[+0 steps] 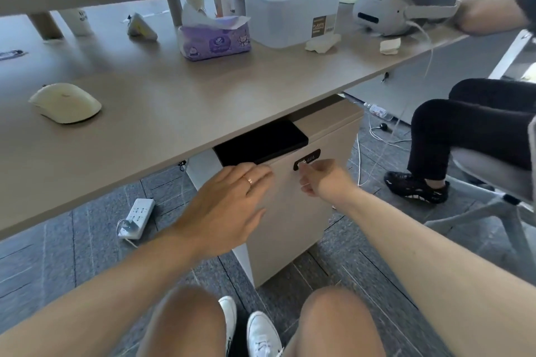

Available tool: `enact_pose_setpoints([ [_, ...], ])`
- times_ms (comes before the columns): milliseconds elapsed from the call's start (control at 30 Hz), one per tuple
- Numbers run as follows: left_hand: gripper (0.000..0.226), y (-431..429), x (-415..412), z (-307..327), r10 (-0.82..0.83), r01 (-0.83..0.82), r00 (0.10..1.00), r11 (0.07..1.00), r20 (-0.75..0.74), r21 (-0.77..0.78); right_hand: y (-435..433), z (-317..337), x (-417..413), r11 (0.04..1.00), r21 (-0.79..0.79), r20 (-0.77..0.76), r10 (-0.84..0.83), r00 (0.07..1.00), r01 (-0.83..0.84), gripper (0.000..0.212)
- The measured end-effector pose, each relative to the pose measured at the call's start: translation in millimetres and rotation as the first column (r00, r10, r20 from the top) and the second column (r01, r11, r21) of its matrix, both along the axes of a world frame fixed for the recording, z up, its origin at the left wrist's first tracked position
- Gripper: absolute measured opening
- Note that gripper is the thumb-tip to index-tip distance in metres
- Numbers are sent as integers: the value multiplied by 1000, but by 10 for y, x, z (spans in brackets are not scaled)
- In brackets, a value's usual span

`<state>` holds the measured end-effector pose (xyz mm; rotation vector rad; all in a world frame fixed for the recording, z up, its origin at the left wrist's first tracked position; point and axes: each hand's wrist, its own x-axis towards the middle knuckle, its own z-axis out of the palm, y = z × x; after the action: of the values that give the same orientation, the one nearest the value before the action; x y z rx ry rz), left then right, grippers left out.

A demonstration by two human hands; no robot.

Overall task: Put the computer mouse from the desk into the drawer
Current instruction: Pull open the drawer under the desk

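A cream computer mouse [66,102] lies on the left of the wooden desk [162,113], untouched. Under the desk stands a beige drawer cabinet [293,206] with a black object [261,142] on its top. My left hand [229,206] lies flat with fingers spread against the top edge of the drawer front. My right hand [322,180] pinches the key in the black lock plate [307,159] at the drawer's upper right. The drawer is closed.
On the desk stand a purple tissue pack [214,38], a clear water container [290,14] and a white VR headset [400,11]. Another person sits at the right, their legs [464,130] and chair close by. A power strip [136,217] lies on the floor.
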<state>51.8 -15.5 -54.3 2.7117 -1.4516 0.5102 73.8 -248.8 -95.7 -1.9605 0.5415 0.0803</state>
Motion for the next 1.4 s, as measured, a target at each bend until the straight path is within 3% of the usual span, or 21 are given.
enact_pose_setpoints([
  [100, 59, 10, -11, 2, 22, -23, 999, 1000, 46, 20, 125, 30, 92, 921, 345, -62, -170, 984, 181, 27],
  [233, 60, -24, -67, 39, 72, -75, 996, 996, 61, 46, 146, 5, 77, 834, 509, -39, -224, 974, 212, 10],
  [367, 57, -37, -98, 78, 108, -108, 994, 993, 18, 38, 174, -16, 37, 821, 520, -16, -264, 964, 233, 8],
  [467, 51, -14, -99, 94, 106, -107, 994, 993, -40, -40, 188, -19, -46, 816, 518, 8, -305, 952, 257, 21],
  [567, 47, -16, -91, 105, 112, -122, 990, 986, -85, -116, 138, -11, -298, 824, 507, 39, -317, 948, 255, 21],
  [700, 58, -69, -134, 145, 139, -159, 983, 971, -123, -177, 18, -8, -656, 844, 482, 56, -296, 953, 234, 22],
  [867, 93, -88, -230, 194, 184, -209, 970, 966, -162, -155, -85, -9, -1006, 854, 455, 53, -308, 950, 251, 25],
  [1400, 103, -165, -385, 244, 252, -261, 949, 965, -189, -25, -382, -8, -1798, 881, 394, 60, -310, 949, 263, 22],
])
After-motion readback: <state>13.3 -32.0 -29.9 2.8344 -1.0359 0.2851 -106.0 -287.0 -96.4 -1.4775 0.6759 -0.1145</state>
